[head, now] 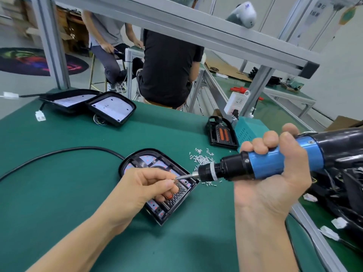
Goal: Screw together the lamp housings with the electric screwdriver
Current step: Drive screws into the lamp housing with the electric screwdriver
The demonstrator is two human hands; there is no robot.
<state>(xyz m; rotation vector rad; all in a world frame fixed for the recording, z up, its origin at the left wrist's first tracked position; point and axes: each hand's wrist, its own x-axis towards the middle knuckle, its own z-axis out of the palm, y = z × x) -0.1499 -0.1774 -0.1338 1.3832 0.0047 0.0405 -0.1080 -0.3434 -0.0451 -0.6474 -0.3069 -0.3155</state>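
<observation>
A black lamp housing (143, 161) lies open side up on the green table (59, 183), near its middle. My right hand (275, 173) grips a blue and black electric screwdriver (265, 163), held nearly level, its bit pointing left. My left hand (145, 185) hovers over the housing and pinches a small screw at the tip of the bit (184, 176). A loose heap of small silver screws (202, 159) lies just right of the housing.
Two more housings (112, 108) with white backs lie at the far left. A small black lamp part (222, 134) and a teal power box (249, 130) stand at the far right. A black cable (59, 154) curves across the table. Two people sit beyond the table.
</observation>
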